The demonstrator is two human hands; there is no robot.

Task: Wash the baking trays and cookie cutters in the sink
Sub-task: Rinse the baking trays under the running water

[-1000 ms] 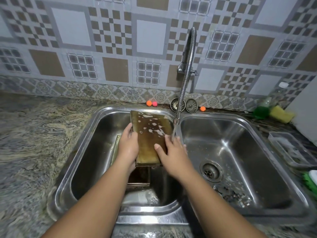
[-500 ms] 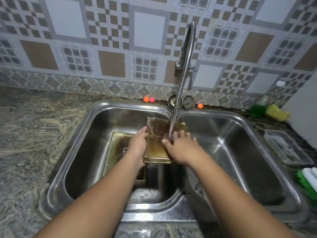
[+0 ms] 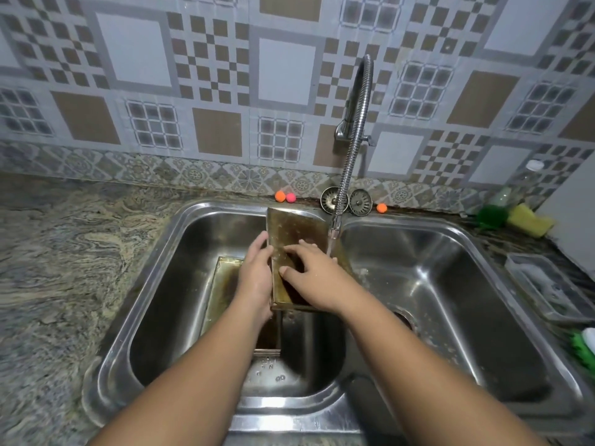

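A brown, stained baking tray (image 3: pixel 291 228) stands tilted over the left basin of the steel double sink (image 3: pixel 180 226), beside the running tap. My left hand (image 3: pixel 256 278) holds its left edge. My right hand (image 3: pixel 314 276) lies on the tray's face with fingers spread, rubbing it, and water from the spout (image 3: pixel 334 228) falls just past its fingers. A second stained tray (image 3: pixel 222 284) lies flat on the bottom of the left basin, partly hidden under my left arm. No cookie cutters show.
The flexible tap (image 3: pixel 355 136) arches over the divider. Two strainer plugs (image 3: pixel 360 201) and small coloured balls (image 3: pixel 285 197) sit on the back ledge. Sponges (image 3: pixel 528 218) and a clear plastic container (image 3: pixel 547 286) lie on the right counter. Marbled counter (image 3: pixel 64 252) spreads to the left.
The foam has rinsed off the tray. The tray swung under the tap stream and is now back over the left basin, more upright; my right hand slid across its face.
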